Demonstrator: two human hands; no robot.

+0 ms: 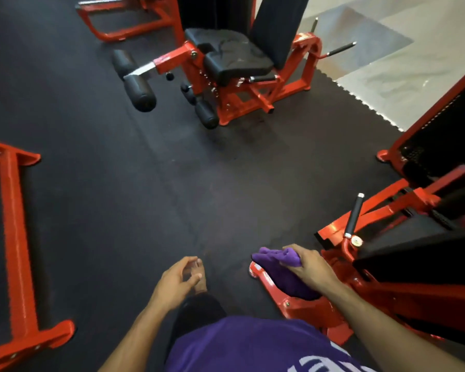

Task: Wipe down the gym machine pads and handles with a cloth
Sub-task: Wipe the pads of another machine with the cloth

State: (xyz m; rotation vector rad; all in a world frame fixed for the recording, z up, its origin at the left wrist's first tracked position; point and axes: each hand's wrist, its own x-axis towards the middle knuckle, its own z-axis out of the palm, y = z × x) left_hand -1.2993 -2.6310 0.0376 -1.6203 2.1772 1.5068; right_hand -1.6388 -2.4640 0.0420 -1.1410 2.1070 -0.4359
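My right hand point(310, 267) grips a bunched purple cloth point(279, 267) at the lower right, above the red base of a machine point(301, 310). That machine's black seat pad point(403, 253) and an upright black handle point(354, 214) sit just to the right of the hand. My left hand point(179, 280) hangs empty at the lower centre, its fingers loosely curled and apart. Farther ahead stands a red leg machine with a black seat pad point(234, 59), a back pad point(277, 25), black roller pads point(140, 89) and side handles point(341, 49).
Dark rubber flooring point(145, 183) spreads between the machines. A red frame point(16, 237) stands at the left, and another red frame point(129, 20) at the top left. Pale tiled floor point(387, 76) begins at the upper right. A black weight stack point(440, 135) rises at the right edge.
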